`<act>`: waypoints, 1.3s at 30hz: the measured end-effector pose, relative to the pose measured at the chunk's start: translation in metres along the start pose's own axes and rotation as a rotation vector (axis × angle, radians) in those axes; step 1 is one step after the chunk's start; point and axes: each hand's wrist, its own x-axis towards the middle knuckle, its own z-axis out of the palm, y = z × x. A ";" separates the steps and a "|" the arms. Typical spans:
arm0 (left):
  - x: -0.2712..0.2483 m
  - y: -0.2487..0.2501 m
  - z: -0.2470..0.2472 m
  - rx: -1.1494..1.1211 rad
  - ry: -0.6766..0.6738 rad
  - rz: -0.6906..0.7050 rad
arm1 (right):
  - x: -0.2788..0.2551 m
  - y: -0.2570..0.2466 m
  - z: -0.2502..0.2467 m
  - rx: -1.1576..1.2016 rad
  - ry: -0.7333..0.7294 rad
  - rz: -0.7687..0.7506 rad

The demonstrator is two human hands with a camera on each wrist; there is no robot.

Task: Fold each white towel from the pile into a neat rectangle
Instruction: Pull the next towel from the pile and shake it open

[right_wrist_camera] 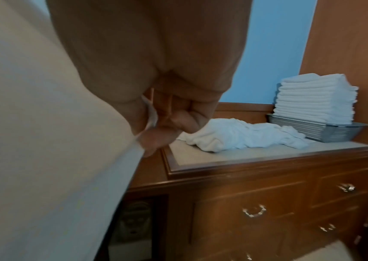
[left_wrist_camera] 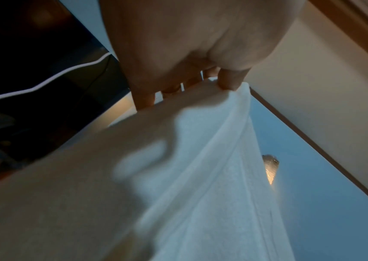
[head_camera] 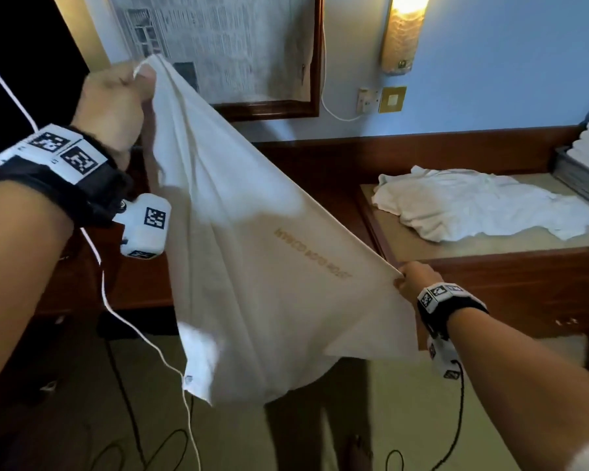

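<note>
A white towel (head_camera: pixel 252 232) with gold lettering hangs spread in the air in front of me. My left hand (head_camera: pixel 116 100) is raised high at the upper left and pinches one corner of the towel (left_wrist_camera: pixel 200 141). My right hand (head_camera: pixel 413 280) is lower, at the right, and pinches the opposite corner of the towel (right_wrist_camera: pixel 33 141). The cloth stretches diagonally between the two hands, and its bottom edge hangs loose toward the floor. A crumpled white towel pile (head_camera: pixel 473 205) lies on the wooden dresser top (head_camera: pixel 490 246); in the right wrist view the pile (right_wrist_camera: pixel 234 136) sits just past my fingers.
A stack of folded white towels (right_wrist_camera: pixel 315 97) sits in a grey tray (right_wrist_camera: pixel 326 130) at the dresser's far right. A framed picture (head_camera: pixel 218 45) and a lit wall lamp (head_camera: pixel 403 32) hang on the blue wall. Cables (head_camera: pixel 143 334) trail to the floor.
</note>
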 end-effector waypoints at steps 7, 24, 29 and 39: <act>-0.005 -0.008 0.018 0.009 0.026 -0.044 | 0.001 0.036 0.009 -0.090 -0.032 0.149; -0.039 0.028 0.130 0.250 -0.531 0.265 | -0.056 -0.180 -0.165 1.097 0.318 -0.688; -0.022 0.040 0.140 0.236 -0.493 0.278 | -0.048 -0.184 -0.167 1.447 0.132 -0.677; -0.013 0.021 0.130 0.294 -0.472 0.251 | -0.032 -0.142 -0.115 1.422 -0.024 -0.533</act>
